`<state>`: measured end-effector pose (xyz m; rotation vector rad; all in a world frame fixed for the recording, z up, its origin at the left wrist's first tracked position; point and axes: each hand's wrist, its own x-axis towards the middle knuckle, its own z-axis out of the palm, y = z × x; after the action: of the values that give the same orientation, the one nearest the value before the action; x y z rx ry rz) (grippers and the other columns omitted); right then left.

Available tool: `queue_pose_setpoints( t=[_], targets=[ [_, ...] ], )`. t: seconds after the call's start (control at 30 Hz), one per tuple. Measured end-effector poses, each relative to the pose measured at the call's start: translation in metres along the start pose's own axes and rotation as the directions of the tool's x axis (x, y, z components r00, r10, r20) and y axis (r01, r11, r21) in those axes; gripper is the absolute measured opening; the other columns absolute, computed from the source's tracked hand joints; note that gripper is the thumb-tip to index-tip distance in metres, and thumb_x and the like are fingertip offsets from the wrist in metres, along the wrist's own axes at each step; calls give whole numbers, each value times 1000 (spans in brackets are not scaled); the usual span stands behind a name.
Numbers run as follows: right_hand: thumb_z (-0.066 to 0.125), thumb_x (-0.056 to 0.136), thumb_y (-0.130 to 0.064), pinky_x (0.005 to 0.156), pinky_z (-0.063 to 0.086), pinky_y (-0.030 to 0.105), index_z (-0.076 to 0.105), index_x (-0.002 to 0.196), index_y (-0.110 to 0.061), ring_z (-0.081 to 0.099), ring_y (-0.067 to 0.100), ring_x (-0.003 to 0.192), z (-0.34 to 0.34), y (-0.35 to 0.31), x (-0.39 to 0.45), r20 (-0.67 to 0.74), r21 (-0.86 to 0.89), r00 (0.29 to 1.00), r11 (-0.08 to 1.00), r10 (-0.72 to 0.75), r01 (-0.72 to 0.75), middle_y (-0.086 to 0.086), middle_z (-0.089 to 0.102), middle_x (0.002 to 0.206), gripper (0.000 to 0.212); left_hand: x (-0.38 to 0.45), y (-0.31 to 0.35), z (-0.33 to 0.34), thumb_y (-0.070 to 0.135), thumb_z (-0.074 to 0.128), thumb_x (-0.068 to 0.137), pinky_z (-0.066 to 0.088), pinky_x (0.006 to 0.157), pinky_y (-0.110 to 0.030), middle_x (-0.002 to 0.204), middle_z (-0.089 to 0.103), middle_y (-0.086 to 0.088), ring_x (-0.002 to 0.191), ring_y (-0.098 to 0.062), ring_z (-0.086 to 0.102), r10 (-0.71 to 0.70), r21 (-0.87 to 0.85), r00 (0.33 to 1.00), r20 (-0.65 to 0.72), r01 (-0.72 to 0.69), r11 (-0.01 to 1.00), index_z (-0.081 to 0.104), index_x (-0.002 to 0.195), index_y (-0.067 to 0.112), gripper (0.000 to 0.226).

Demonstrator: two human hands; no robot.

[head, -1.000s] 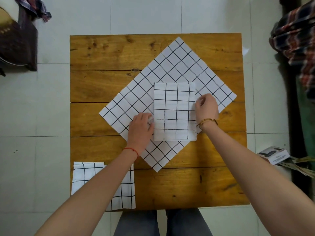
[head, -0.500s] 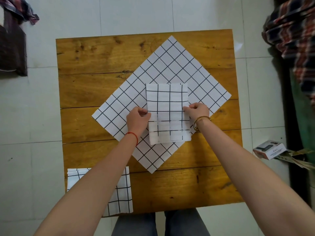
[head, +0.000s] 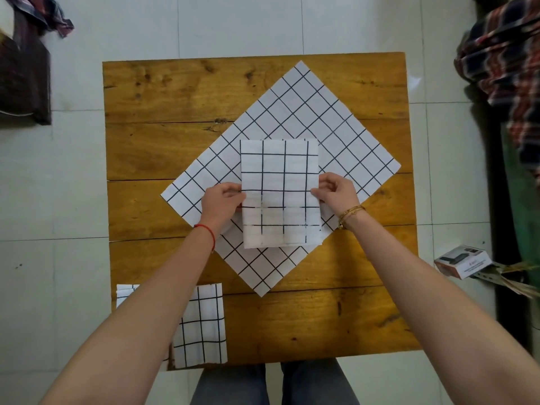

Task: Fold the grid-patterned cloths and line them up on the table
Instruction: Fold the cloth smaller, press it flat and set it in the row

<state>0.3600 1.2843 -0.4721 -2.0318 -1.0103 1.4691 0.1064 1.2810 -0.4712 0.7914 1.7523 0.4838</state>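
Denim-covered legs [head: 274, 384] show at the very bottom edge, just under the near side of the wooden table [head: 336, 317], whose honey-coloured planks are knotted and split by dark seams. On the near left corner lies an already folded cloth [head: 201, 325], white with a black grid, square-cornered and partly hidden by the left forearm that crosses over it. Further in, the left hand [head: 222, 203], a red thread at its wrist, pinches the left edge of a folded rectangle [head: 280, 194] of the same grid fabric, while the right hand [head: 336, 192], with gold bangles at its wrist, pinches the right edge; both sets of fingers are curled onto the cloth. This rectangle rests on top of a large unfolded cloth [head: 321, 118] laid flat as a diamond across the table's middle, its far corner close to the table's back edge. Compared with half a second ago, the two hands sit slightly higher along the rectangle's sides, and its lower layers look looser and paler. Beyond the table is pale tiled floor [head: 233, 24]; a small printed box [head: 463, 260] lies to the right, plaid fabric [head: 502, 54] hangs at the far right, and dark cloth [head: 23, 77] sits at the far left.
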Motion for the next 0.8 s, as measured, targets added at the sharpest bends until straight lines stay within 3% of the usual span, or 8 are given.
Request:
queue_pose_setpoints(
  t=[0.1,0.17,0.23,0.3,0.43,0.53,0.6,0.8],
  targets=[
    [71,77,-4,73,50,31,62,72,-9,48,16,65,1,4,1,-30,-7,998,998,-62,62,8,51,63,12,-2,2,-4,6,72,83,53,66,-13,89,69,0,76,-3,66,28,-1,1000,-3,-28,1000,67,94,14,15],
    [72,74,-8,71,49,32,71,71,-12,51,16,68,4,7,0,-52,-15,994,996,-93,92,17,63,66,6,-3,3,-6,3,72,82,53,60,-11,83,69,2,67,1,66,39,-22,999,2,-39,999,68,90,11,12],
    [70,75,2,75,54,35,73,68,-28,60,15,74,6,8,-1,-104,-1,990,995,-101,101,4,70,71,31,-5,2,-8,2,72,81,58,64,-20,82,71,0,68,-4,69,48,-46,999,5,-48,998,69,84,10,10],
    [65,75,11,80,55,36,72,74,-25,62,15,76,7,10,-1,-115,-22,987,994,-113,112,-7,67,72,36,-3,-2,-9,4,73,81,61,69,-29,83,72,-4,75,-16,71,54,-43,999,-2,-54,998,70,83,11,8],
    [58,71,18,86,56,42,76,68,-30,68,22,89,9,18,2,-66,-13,993,995,-95,95,-1,74,84,51,-1,-10,-9,0,71,81,60,79,-35,88,73,-5,86,-18,71,80,-1,997,-14,-80,997,73,80,14,14],
    [50,71,20,79,57,41,76,68,-33,67,25,87,10,18,0,-82,-85,992,992,-100,93,-1,74,85,59,-2,-11,-8,1,67,84,55,79,-18,93,73,-1,91,-11,68,144,64,989,-44,-141,988,75,83,18,19],
    [52,73,18,77,56,33,75,69,-33,67,16,84,11,15,-3,-93,-108,990,989,-110,100,-5,73,86,56,-4,-10,-7,3,64,86,50,73,-8,94,73,0,90,-6,65,194,119,979,-63,-186,975,76,87,18,19],
    [41,76,9,86,55,35,73,62,-35,66,12,89,13,8,-11,-132,-102,982,988,-132,119,-6,73,86,56,-9,-14,-4,4,55,91,43,84,-4,105,71,0,97,-5,60,354,265,935,-32,-334,905,77,94,15,25]
  ],
)
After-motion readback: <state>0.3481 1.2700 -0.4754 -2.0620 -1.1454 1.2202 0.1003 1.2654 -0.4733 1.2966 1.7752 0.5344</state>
